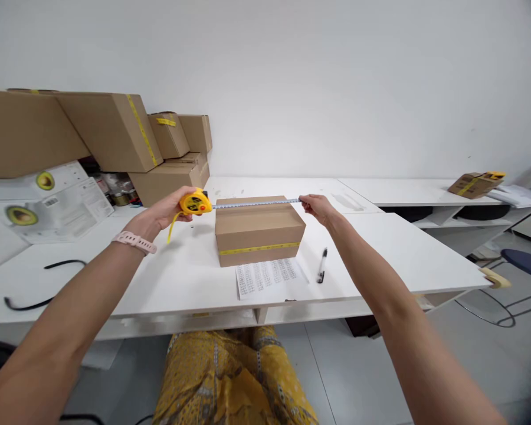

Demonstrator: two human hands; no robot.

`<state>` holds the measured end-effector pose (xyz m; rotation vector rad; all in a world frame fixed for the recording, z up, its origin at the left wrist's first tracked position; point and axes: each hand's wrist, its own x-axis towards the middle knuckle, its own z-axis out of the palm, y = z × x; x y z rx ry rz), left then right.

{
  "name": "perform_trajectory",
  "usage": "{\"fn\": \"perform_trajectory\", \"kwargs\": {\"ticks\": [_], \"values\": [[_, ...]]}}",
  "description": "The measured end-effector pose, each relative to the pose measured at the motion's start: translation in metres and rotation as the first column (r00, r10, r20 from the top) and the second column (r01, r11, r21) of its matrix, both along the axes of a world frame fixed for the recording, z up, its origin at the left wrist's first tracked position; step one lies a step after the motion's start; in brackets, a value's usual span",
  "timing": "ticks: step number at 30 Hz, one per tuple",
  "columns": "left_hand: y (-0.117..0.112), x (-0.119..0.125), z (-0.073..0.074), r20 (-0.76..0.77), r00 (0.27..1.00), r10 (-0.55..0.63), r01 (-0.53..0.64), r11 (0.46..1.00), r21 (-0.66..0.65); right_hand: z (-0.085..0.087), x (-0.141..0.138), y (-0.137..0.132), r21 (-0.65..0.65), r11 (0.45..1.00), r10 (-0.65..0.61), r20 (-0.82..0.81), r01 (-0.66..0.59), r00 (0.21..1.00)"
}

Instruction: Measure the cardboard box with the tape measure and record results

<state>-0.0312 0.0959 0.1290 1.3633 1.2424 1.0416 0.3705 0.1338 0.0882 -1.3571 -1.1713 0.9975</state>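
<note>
My left hand (177,208) is closed around a yellow tape measure (196,202), with a yellow strap hanging below it. From its case the pale blade (256,204) runs out to the right, stretched across the top of a brown cardboard box (259,223). My right hand (316,206) pinches the free end of the blade just past the box's right side. A yellow printed band of tape runs along the box's front face. Under its front edge lies a sheet of printed paper (269,278). Right of the paper is a pen (323,265) with a black cap.
Stacked cardboard boxes (110,130) and a white carton with avocado pictures (48,203) stand at the left. A black cord-like loop (26,306) lies on the white table (159,283). Farther right are a small box (472,185), a tape roll (495,277) and a stool (526,262).
</note>
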Motion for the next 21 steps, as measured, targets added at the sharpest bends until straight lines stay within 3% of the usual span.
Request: {"fn": "perform_trajectory", "kwargs": {"ticks": [3,6,13,21], "values": [[0.006,-0.024,-0.009,-0.044,0.999,-0.001,0.000,0.999,-0.041,-0.023,-0.002,0.007,-0.022,1.000,-0.014,0.049,0.015,0.999],[0.011,-0.031,-0.019,-0.056,0.998,-0.041,0.036,0.996,-0.081,-0.034,-0.014,0.008,-0.069,0.998,-0.001,0.101,0.008,0.995],[0.017,-0.030,-0.031,0.018,0.997,-0.080,0.082,0.987,-0.135,-0.045,-0.027,0.007,-0.191,0.978,0.111,0.139,-0.083,0.984],[0.008,-0.028,-0.029,0.007,0.996,-0.087,0.087,0.991,-0.097,-0.045,-0.022,0.005,-0.258,0.964,0.126,0.198,-0.072,0.972]]}}
